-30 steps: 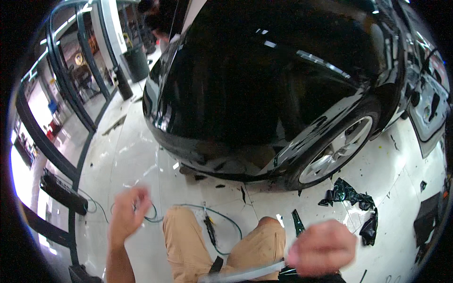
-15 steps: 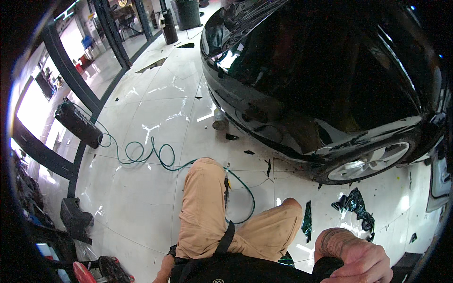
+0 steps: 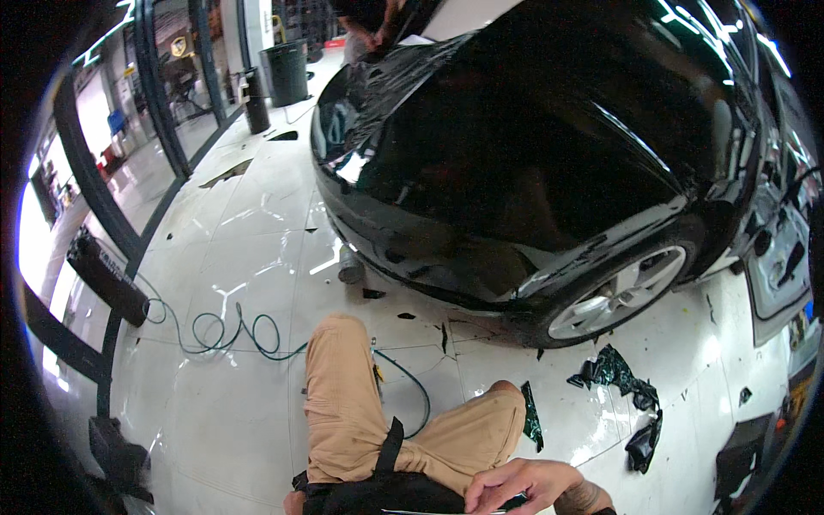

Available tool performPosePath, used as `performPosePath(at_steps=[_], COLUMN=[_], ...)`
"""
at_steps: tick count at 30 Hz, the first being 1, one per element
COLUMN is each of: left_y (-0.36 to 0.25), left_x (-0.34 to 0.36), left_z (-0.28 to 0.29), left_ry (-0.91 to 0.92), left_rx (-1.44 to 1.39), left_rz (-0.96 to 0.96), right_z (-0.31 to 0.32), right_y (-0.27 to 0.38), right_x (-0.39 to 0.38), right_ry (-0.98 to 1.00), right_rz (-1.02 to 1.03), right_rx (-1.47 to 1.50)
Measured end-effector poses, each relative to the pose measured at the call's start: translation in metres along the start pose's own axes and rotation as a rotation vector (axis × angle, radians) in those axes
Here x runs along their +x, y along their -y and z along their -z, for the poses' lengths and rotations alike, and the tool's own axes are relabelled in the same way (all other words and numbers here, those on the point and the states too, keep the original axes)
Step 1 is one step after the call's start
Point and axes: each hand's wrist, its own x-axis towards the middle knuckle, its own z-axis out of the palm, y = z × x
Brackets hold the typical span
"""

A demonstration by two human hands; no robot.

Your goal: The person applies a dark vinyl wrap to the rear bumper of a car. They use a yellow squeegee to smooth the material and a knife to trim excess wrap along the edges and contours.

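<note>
At the lower edge, my right hand (image 3: pixel 511 487) is curled by the black waistband in my lap, fingers closed on something thin, mostly out of frame. Only a sliver of my left hand (image 3: pixel 293 502) shows beside my left hip, its fingers hidden. I sit low with tan-trousered legs (image 3: pixel 343 395) before a glossy black car (image 3: pixel 524 146), its silver wheel (image 3: pixel 618 292) to the right. Wrinkled dark film lies over its left corner. A green hose (image 3: pixel 412 386) runs around my knee, with a partly hidden tool on it. Dark film scraps (image 3: pixel 644 395) lie right of my knee.
Another person's hands (image 3: pixel 378 36) are at the car's far left side. Dark-framed glass panels (image 3: pixel 163 103) line the left, with a black cylinder (image 3: pixel 107 279), a bin (image 3: pixel 283 73) and another upright cylinder (image 3: pixel 256 103) nearby. An open door panel (image 3: pixel 768 283) stands at the right.
My left hand has dropped from a raised position to beside my hip. My right hand has moved leftward toward my lap. The view has swung, bringing the other person's hands back into sight.
</note>
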Motion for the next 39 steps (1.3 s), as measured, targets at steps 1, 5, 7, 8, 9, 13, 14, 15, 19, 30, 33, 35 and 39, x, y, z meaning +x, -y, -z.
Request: performPosePath(at_steps=[1,5,7,8,9,13,14,15,19,30,33,35,39], left_y=[-0.005,-0.02,-0.023,-0.025,-0.027,-0.02,-0.01,-0.005,0.068,-0.336,-0.411,-0.448,-0.531], left_x=[0.002,0.009,0.007,0.005,0.001,-0.043,-0.062,-0.067,-0.017,-0.06,-0.061,-0.043,-0.04], left_z=[0.006,0.027,0.037,0.042,0.049,0.078,0.098,0.114,0.188,0.397,0.399,0.422,0.548], left_ry=[-0.004,-0.018,-0.021,-0.023,-0.023,-0.032,-0.062,-0.084,-0.79,-0.355,-0.412,-0.446,-0.897], left_rx=[0.004,0.038,0.049,0.056,0.059,0.082,0.066,0.035,0.237,0.091,0.112,0.107,-0.458], left_rz=[-0.011,-0.081,-0.104,-0.122,-0.143,-0.251,-0.277,-0.332,-0.773,-1.619,-1.904,-2.007,-2.153], right_z=[0.003,0.005,0.008,0.006,0.008,0.009,0.005,0.003,0.008,0.035,0.055,0.073,0.117], right_y=[0.0,-0.007,-0.013,-0.018,-0.012,0.032,0.041,0.05,0.055,-0.004,-0.02,-0.023,-0.008], right_x=[0.0,0.009,0.02,0.026,0.032,0.06,0.063,0.06,0.055,0.093,0.119,0.136,0.135], right_ry=[0.058,0.231,0.316,0.322,0.373,0.629,0.668,0.681,0.616,-0.514,-0.814,-0.985,-1.352], right_rz=[-0.013,-0.005,0.126,0.256,0.333,0.629,0.616,0.585,0.415,-0.058,-0.023,0.046,0.228], right_rx=[0.021,0.218,0.325,0.371,0.417,0.514,0.509,0.491,0.345,-0.402,-0.567,-0.619,-0.602])
